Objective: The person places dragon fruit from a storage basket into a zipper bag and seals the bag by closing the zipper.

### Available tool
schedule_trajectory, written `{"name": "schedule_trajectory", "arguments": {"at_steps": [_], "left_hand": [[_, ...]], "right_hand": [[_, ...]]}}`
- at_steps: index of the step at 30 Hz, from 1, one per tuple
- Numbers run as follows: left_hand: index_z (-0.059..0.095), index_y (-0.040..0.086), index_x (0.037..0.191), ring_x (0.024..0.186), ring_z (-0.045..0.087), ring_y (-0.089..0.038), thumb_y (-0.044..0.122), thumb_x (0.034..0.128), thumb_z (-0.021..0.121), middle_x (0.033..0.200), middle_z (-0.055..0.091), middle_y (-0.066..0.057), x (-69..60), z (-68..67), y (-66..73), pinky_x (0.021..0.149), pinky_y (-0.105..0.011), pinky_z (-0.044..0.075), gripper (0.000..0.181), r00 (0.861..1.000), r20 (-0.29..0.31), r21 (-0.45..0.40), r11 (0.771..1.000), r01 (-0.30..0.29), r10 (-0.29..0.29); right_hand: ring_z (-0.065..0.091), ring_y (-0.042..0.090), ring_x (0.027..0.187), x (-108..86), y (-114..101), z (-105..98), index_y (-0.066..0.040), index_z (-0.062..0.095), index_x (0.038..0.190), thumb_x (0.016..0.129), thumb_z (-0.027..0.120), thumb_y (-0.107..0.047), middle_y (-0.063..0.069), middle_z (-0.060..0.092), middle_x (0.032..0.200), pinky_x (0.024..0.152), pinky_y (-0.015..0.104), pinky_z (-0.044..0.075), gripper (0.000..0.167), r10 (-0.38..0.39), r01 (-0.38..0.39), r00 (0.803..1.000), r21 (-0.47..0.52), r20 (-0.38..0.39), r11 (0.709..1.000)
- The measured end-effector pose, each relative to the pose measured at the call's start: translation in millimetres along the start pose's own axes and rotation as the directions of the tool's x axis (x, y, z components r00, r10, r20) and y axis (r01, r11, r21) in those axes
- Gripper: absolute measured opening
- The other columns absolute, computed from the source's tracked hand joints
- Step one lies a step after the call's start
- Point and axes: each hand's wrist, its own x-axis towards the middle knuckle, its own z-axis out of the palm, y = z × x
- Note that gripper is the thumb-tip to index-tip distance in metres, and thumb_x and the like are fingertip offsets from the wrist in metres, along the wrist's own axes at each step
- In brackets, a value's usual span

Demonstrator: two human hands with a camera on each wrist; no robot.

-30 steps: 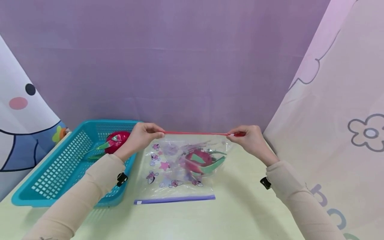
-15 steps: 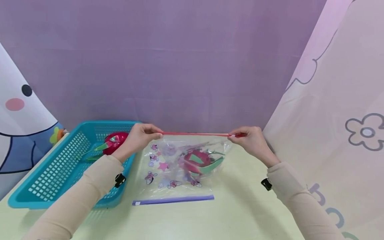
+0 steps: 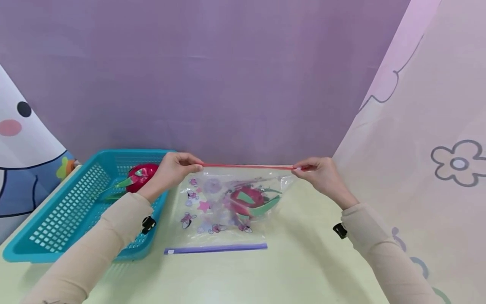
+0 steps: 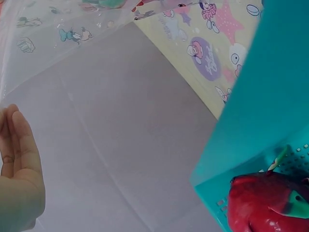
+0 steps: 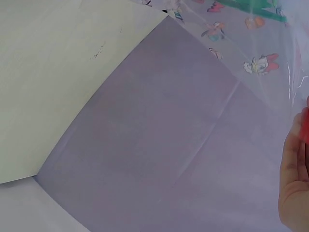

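A clear zip bag (image 3: 220, 179) with a red zip strip is held up by its top corners in the head view. My left hand (image 3: 177, 169) pinches the left end of the strip, and my right hand (image 3: 319, 175) pinches the right end near the white slider. Inside the bag shows a red fruit-like object (image 3: 247, 198) with green leaf-like parts; it looks like a toy dragon fruit. Behind and below it, a second printed zip bag (image 3: 203, 236) with a purple strip lies flat on the table.
At the left stands a teal perforated basket (image 3: 17, 249) holding another red fruit-like object (image 3: 143, 175) with green leaves, partly behind the left wrist. A purple cloth (image 3: 243, 84) hangs behind the pale table (image 3: 212, 278), and a patterned cloth (image 3: 410, 169) borders it at the right.
Both hands keep their pinch on the red strip and have drawn slightly farther apart. The head view has shifted a little, so the basket and lower bag appear farther left.
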Motion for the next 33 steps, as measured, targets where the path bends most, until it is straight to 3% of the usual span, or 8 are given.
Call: {"name": "schedule_trajectory", "arguments": {"at_steps": [14,17,21,24,33], "left_hand": [[0.070,0.011,0.099,0.087,0.061,-0.024,0.027,0.0836,0.066,0.096,0.068,-0.008,-6.4,-1.5,-2.0,0.071,-0.029,0.052,0.022,1.000,-0.008,-0.006,1.000,-0.027,0.027],[0.070,0.011,0.099,0.088,0.061,-0.024,0.027,0.0838,0.066,0.097,0.068,-0.008,-6.6,-2.6,1.3,0.072,-0.031,0.052,0.022,0.999,-0.004,-0.007,0.999,-0.045,0.045],[0.070,0.012,0.098,0.087,0.062,-0.021,0.027,0.0838,0.066,0.095,0.069,-0.007,-4.3,-3.3,6.4,0.074,-0.033,0.052,0.021,0.997,-0.016,-0.009,0.997,-0.073,0.073],[0.071,0.012,0.097,0.085,0.062,-0.019,0.026,0.0837,0.066,0.094,0.069,-0.007,0.1,-0.9,9.5,0.075,-0.035,0.052,0.020,0.996,-0.024,-0.010,0.996,-0.092,0.091],[0.070,0.013,0.098,0.090,0.060,-0.020,0.027,0.0852,0.064,0.097,0.068,-0.006,12.5,2.9,15.5,0.073,-0.034,0.052,0.020,0.993,-0.046,-0.009,0.994,-0.109,0.109]], "right_hand": [[0.058,0.004,0.066,-1.1,10,-1,-0.011,0.073,0.089,0.080,0.071,-0.018,0.006,0.070,0.083,0.055,0.020,0.046,0.011,-0.082,0.082,0.996,-0.011,-0.026,0.997],[0.059,0.006,0.065,-1.1,11,0,-0.011,0.073,0.088,0.080,0.071,-0.016,0.006,0.071,0.081,0.053,0.020,0.044,0.010,-0.119,0.116,0.991,-0.038,-0.066,0.992],[0.059,-0.003,0.065,0.7,10,0,-0.010,0.073,0.087,0.080,0.071,-0.013,0.006,0.071,0.078,0.050,0.018,0.042,0.008,-0.167,0.155,0.976,-0.095,-0.140,0.983],[0.055,-0.008,0.065,0.4,9,0,-0.010,0.073,0.086,0.080,0.071,-0.013,0.006,0.070,0.077,0.051,0.017,0.041,0.008,-0.164,0.142,0.968,-0.125,-0.189,0.982],[0.061,0.011,0.063,7.2,6,0,-0.006,0.072,0.087,0.081,0.069,-0.012,0.008,0.069,0.077,0.055,0.013,0.044,0.009,-0.158,0.129,0.954,-0.126,-0.256,0.984]]}}
